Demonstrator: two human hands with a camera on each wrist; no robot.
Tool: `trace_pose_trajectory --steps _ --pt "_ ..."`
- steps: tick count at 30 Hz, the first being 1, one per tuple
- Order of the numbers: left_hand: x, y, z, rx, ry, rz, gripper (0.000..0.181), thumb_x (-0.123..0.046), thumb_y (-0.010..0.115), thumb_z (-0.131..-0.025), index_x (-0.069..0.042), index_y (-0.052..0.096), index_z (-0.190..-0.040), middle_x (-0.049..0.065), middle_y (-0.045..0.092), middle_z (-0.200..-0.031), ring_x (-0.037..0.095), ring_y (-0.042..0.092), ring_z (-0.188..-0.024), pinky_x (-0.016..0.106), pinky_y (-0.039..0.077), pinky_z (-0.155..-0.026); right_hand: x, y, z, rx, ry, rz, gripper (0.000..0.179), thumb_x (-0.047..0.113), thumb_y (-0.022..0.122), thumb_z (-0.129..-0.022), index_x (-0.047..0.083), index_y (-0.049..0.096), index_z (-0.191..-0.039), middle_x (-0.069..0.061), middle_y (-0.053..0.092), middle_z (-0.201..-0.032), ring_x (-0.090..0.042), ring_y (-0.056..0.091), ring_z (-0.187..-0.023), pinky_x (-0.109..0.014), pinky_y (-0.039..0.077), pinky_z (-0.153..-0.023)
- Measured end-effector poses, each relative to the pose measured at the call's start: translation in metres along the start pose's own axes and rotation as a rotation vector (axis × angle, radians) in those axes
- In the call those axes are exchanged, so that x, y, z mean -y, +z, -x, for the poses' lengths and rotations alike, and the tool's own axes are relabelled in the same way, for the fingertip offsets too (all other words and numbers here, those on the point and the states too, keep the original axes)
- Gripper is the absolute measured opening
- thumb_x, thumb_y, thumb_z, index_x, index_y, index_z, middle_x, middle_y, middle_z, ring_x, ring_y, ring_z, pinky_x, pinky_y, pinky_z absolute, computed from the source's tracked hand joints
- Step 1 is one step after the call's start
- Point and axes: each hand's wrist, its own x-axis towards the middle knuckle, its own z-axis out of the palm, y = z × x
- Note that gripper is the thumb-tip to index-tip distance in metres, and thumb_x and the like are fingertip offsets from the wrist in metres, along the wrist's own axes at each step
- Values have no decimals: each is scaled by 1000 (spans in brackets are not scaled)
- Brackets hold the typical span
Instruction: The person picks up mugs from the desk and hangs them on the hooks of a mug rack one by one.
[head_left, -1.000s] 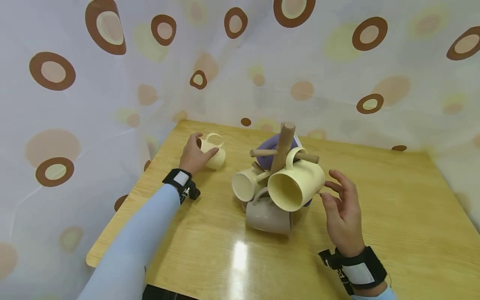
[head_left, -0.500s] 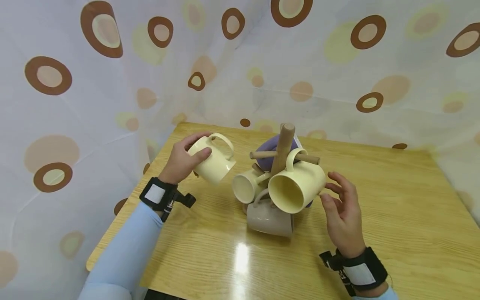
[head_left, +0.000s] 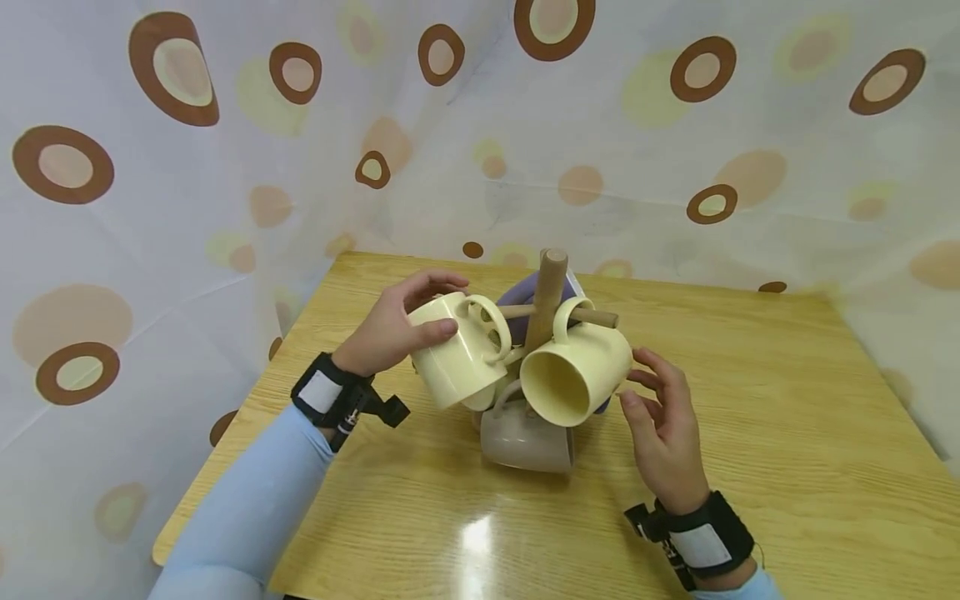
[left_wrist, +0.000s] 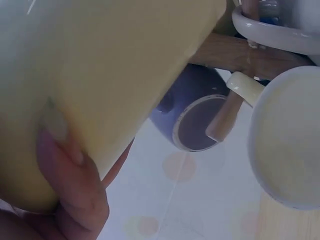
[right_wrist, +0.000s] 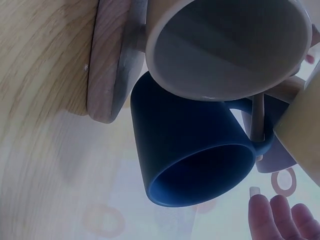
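My left hand (head_left: 397, 329) grips a cream mug (head_left: 453, 354) by its body, thumb on the near side. That mug is tilted, its handle overlapping the left peg of a wooden mug tree (head_left: 550, 292) in the head view. My right hand (head_left: 667, 437), fingers loosely bent, is beside another cream mug (head_left: 607, 358) that hangs on the front right peg. Below hangs a grey mug (head_left: 521, 437). Behind the post is a purple mug (head_left: 517, 292). A dark blue mug (right_wrist: 185, 135) shows in the right wrist view, and a further cream mug (left_wrist: 290, 140) in the left wrist view.
The mug tree stands on a wooden table (head_left: 750, 400), its base (right_wrist: 107, 65) showing in the right wrist view. A white curtain (head_left: 637, 167) with brown and yellow spots runs behind the table and along its left side.
My left hand has lifted its cream mug off the table at the far left and carried it right, up to the mug tree. My right hand has stayed beside the hanging cream mug.
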Motion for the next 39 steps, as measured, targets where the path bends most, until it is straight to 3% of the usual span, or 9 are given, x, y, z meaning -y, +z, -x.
trace_pose_trajectory --steps 6,10,14,19,23,27,32,39 --pt "3 6 -6 -15 -30 -1 52 -30 72 -79 -7 47 -119 15 58 -119 22 54 -107 40 51 -78 -3 2 0 12 -23 14 51 -5 49 -91 4 38 -140 -9 43 -136 -22 48 -111 -12 46 -83" --pt "-1 7 -10 1 -27 -75 50 -21 71 -81 -10 48 -124 13 59 -123 19 53 -109 44 51 -82 -4 2 0 15 -15 15 52 -4 49 -91 6 37 -141 -7 43 -136 -22 48 -113 -13 45 -84" --pt "-17 11 -11 22 -23 -148 51 -17 70 -81 -10 49 -127 13 59 -124 17 52 -110 45 50 -86 -5 3 1 11 -23 14 52 -6 49 -90 4 38 -140 -6 43 -135 -22 48 -113 -13 46 -84" --pt "-30 15 -9 35 -51 -112 47 -19 68 -84 -8 50 -126 17 60 -123 17 55 -107 40 54 -76 -3 4 3 17 -3 9 53 -8 49 -90 5 38 -140 -1 43 -134 -21 48 -113 -13 46 -84" --pt "-13 16 -12 38 -46 -79 46 -24 67 -85 -12 51 -126 13 59 -126 16 56 -109 39 55 -74 -2 6 3 22 -16 2 54 -10 48 -89 4 38 -140 -1 43 -135 -21 47 -113 -14 45 -85" --pt "6 17 -15 44 7 -110 45 -30 67 -85 -19 53 -126 3 59 -127 13 52 -114 42 54 -81 -2 6 1 38 -78 -15 52 -10 45 -90 0 36 -140 -4 42 -136 -23 47 -113 -13 46 -86" --pt "11 20 -15 39 71 -192 49 -38 68 -84 -23 53 -128 0 57 -128 12 48 -117 49 46 -95 1 7 -1 67 -137 -17 48 -6 35 -95 -2 32 -142 -11 39 -141 -25 45 -116 -14 45 -88" --pt "9 21 -15 66 78 -295 56 -49 62 -86 -24 48 -134 0 55 -134 10 45 -120 47 44 -98 7 9 -2 90 -91 8 47 4 31 -99 5 29 -146 -11 36 -146 -24 41 -119 -13 42 -90"
